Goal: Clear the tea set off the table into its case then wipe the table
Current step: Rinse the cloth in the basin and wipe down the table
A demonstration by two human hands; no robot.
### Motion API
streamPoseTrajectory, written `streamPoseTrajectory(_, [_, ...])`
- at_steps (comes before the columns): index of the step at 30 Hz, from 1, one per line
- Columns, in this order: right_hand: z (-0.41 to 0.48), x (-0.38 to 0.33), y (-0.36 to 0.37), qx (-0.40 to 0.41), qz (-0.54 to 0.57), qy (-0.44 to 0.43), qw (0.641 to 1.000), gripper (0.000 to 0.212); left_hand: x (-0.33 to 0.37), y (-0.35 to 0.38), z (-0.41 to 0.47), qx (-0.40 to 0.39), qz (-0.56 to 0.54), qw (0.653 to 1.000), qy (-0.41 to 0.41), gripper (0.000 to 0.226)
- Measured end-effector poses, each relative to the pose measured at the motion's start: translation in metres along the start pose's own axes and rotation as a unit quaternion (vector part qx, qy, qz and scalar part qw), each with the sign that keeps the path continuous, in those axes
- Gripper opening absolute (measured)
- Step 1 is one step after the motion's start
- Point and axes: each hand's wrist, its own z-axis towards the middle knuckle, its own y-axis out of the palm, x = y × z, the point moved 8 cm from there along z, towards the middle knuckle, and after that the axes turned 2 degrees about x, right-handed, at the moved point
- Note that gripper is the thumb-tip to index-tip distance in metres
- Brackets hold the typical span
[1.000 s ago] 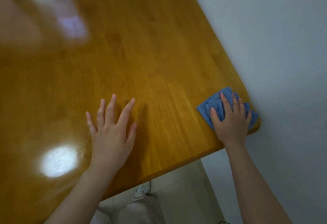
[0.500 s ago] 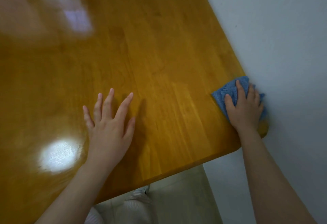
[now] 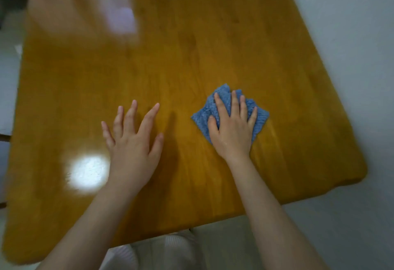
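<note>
A folded blue cloth [image 3: 261, 117] lies on the glossy wooden table [image 3: 191, 46], right of the middle. My right hand [image 3: 232, 129] presses flat on the cloth with straight, spread fingers. My left hand [image 3: 133, 144] rests flat on the bare wood a little to the left, fingers spread. No tea set or case shows in view.
A pale wall [image 3: 351, 35] runs along the table's right edge. The table's near edge [image 3: 191, 227] is just in front of my lap. Bright light reflections [image 3: 87, 171] sit on the left part of the tabletop.
My right hand has slid the cloth leftward from the table's right corner by the wall toward the middle. My left hand has stayed flat on the wood.
</note>
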Motion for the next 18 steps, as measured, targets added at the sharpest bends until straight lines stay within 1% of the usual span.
streamPoseTrajectory(7, [-0.052, -0.132, 0.021, -0.01, 0.015, -0.032, 0.999, 0.063, -0.07, -0.039, 0.004, 0.021, 0.023, 0.999, -0.02, 0.059])
streamPoseTrajectory(10, [-0.061, -0.179, 0.028, -0.006, 0.022, -0.022, 0.999, 0.062, -0.11, -0.061, 0.004, 0.024, 0.027, 0.999, -0.015, 0.058])
streamPoseTrajectory(13, [-0.071, -0.225, 0.033, -0.005, 0.026, -0.019, 0.999, 0.062, -0.146, -0.077, 0.004, 0.015, 0.038, 0.999, 0.0, 0.054])
streamPoseTrajectory(15, [-0.077, -0.26, 0.038, -0.003, 0.027, -0.014, 1.0, 0.062, -0.178, -0.089, 0.005, 0.001, 0.04, 0.999, 0.006, 0.056])
streamPoseTrajectory(18, [-0.084, -0.292, 0.042, 0.006, 0.027, 0.012, 1.0, 0.061, -0.217, -0.104, 0.005, -0.009, 0.043, 0.999, 0.017, 0.056])
